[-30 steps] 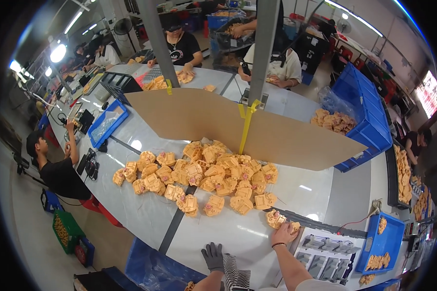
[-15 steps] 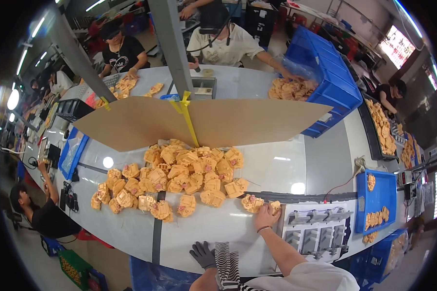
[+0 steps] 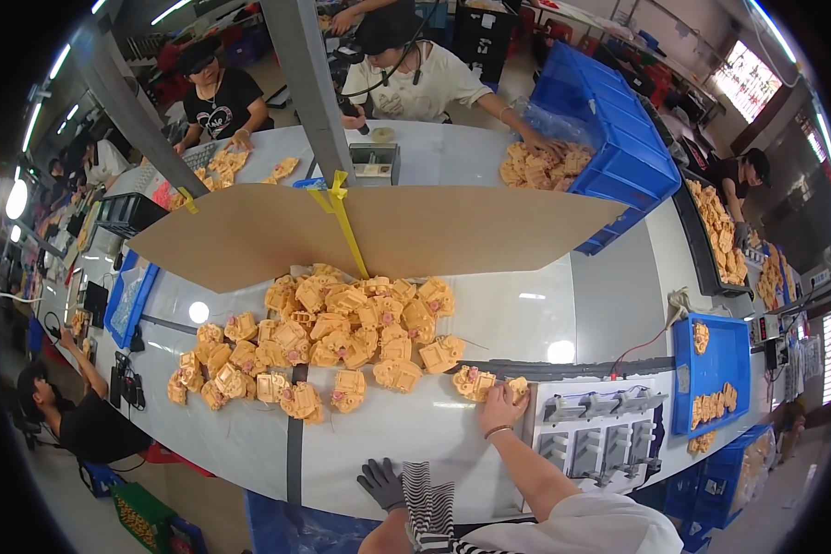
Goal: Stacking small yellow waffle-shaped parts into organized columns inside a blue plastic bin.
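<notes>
- The right hand (image 3: 500,406) lies palm-down on the white desk (image 3: 415,434), its fingers curled over one orange moulded part (image 3: 517,388) at the left edge of the grey fixture (image 3: 600,439); a second part with pinkish marks (image 3: 473,380) lies touching the hand's left side; whether the fingers pinch the part or only cover it I cannot tell
- The left hand (image 3: 381,483), in a dark grey glove, rests near the desk's front edge with fingers loosely spread and nothing in it; it lies well apart from the parts
- The big pile of orange parts (image 3: 328,337) spreads over the middle of the desk, in front of a leaning sheet of brown cardboard (image 3: 379,231) tied with yellow strap; judging by its bulk, most of the work is yet to be done
- The grey fixture just right of the right hand shows several slots, and none seems to hold an orange part, so I judge the current piece not yet seated
- A small blue tray (image 3: 711,369) further right holds only a few orange parts, some in a lower cluster and one near its top; if that is the finished lot, very little is done
- Across the desk other people handle like parts; one reaches into a heap beside a large blue crate (image 3: 619,148)
</notes>
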A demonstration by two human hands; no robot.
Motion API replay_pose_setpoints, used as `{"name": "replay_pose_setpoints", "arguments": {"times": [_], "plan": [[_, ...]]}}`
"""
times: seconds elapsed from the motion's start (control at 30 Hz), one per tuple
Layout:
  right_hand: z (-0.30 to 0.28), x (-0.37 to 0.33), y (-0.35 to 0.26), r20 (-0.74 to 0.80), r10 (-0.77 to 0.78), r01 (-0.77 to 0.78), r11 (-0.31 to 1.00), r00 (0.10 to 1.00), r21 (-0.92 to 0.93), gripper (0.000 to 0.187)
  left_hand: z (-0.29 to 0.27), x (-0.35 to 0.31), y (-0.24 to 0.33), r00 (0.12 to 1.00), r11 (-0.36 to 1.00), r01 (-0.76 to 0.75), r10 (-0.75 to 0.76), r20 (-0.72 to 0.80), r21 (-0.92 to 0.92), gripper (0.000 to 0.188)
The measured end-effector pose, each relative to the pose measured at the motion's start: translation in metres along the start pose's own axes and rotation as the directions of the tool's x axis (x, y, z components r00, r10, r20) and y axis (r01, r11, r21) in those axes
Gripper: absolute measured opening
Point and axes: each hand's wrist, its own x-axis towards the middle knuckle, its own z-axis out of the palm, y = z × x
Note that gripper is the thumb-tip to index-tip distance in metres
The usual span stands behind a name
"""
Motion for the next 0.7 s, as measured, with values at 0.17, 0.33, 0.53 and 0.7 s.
{"name": "replay_pose_setpoints", "arguments": {"times": [0.17, 0.33, 0.53, 0.7], "plan": [[0.001, 0.002, 0.000, -0.001, -0.005, 0.005, 1.000, 1.000, 0.003, 0.021, 0.015, -0.006, -0.006, 0.999, 0.997, -0.036, 0.036, -0.007, 0.067, 0.079], [-0.003, 0.003, -0.003, 0.015, -0.006, 0.006, 1.000, 1.000, 0.014, 0.022, 0.011, -0.006, -0.004, 0.998, 0.995, -0.041, 0.037, 0.047, 0.089, 0.099], [0.000, 0.001, 0.002, 0.049, 0.029, -0.031, 0.999, 0.998, 0.035, 0.018, -0.010, 0.009, 0.008, 0.997, 0.998, 0.052, -0.050, 0.051, -0.038, 0.059], [-0.007, 0.002, -0.006, 0.119, 0.030, -0.039, 0.996, 0.992, 0.075, 0.022, 0.003, -0.002, 0.001, 0.996, 0.998, 0.047, -0.050, 0.074, 0.040, 0.059]]}}
